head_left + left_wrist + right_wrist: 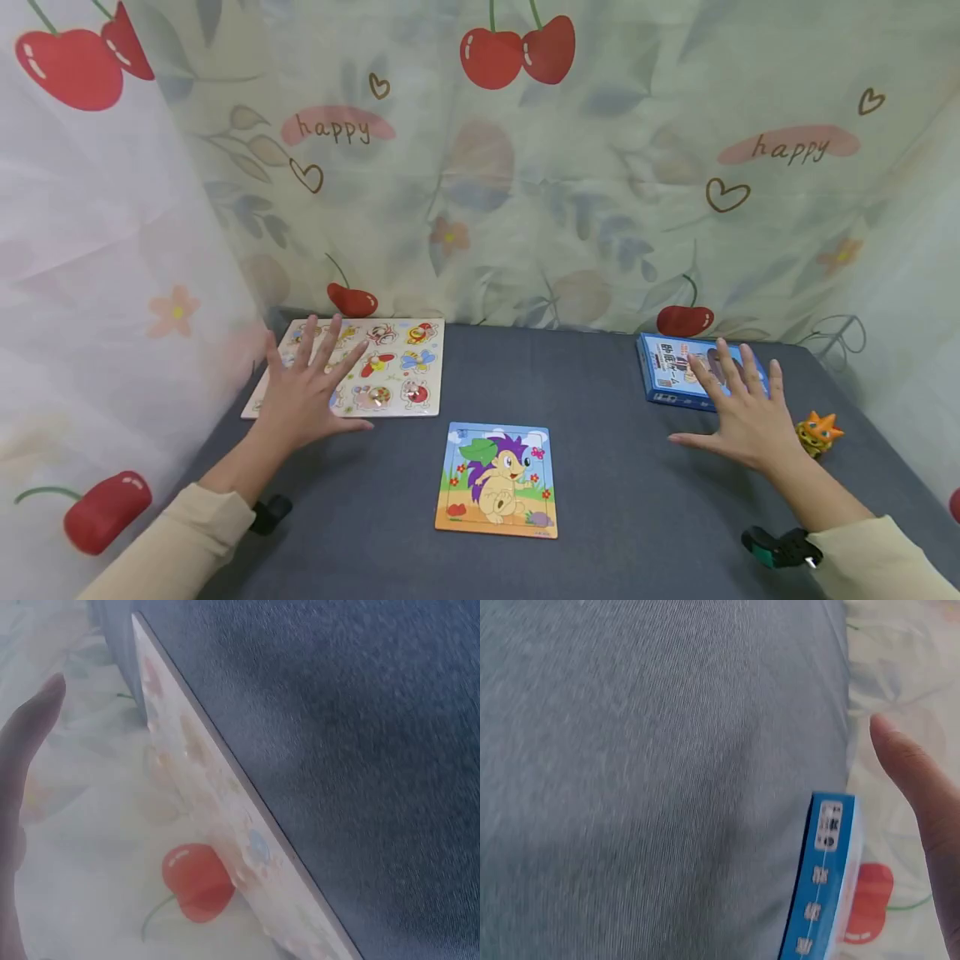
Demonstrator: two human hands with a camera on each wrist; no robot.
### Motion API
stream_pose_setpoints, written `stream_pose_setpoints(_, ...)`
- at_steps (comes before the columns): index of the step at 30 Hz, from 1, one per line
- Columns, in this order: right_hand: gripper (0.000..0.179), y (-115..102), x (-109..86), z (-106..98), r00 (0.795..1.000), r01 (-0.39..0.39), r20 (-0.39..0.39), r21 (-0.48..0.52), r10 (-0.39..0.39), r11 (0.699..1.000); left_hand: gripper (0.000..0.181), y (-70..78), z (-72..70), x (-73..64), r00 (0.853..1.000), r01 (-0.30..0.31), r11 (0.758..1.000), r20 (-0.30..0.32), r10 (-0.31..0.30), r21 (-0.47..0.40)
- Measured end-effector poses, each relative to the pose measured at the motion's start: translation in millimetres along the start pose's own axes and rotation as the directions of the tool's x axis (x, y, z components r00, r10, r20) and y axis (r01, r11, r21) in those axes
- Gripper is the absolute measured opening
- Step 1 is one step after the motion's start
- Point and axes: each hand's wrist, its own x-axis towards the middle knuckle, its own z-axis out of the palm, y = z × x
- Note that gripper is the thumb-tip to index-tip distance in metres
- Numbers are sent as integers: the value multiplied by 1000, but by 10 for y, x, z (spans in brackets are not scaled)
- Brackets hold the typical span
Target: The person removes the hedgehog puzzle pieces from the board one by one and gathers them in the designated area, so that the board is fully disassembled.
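Note:
My left hand (300,396) is spread with straight fingers, overlapping a white board of insect pictures (416,404) at the back left in the head view. On the other side my right hand (750,417) spreads its fingers too, over the near corner of a blue game box (656,375). Neither holds anything. Between them, closer to the front, lies a square hedgehog puzzle (497,482), its picture whole. A small orange and yellow figurine (819,433) stands just right of the right hand. The left wrist view catches the board's edge (240,784); the right shows the box's side (817,885).
A dark grey cloth (600,517) covers the table. Behind it hangs a curtain (570,167) printed with cherries and leaves, with more white cloth at both sides. A thin cable loop (851,333) sits at the back right corner. Both wrists wear dark straps (780,547).

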Motion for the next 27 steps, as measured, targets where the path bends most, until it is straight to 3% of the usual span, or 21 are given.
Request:
stream_pose_setpoints(7,113,-191,131,75,1000,21,5,34,-21,999,112,130,11,17,999,-13,999,34,15,-40)
stream_pose_setpoints(12,111,-376,243,142,999,41,4,78,-41,996,108,256,32,38,994,-55,995,87,62,-77)
stream_pose_setpoints(16,110,-544,321,209,999,37,14,115,-38,993,105,391,48,49,986,-87,987,129,105,-133)
stream_pose_setpoints(27,102,-1023,537,266,997,35,55,215,-48,976,101,712,66,65,974,-117,959,159,162,-260)
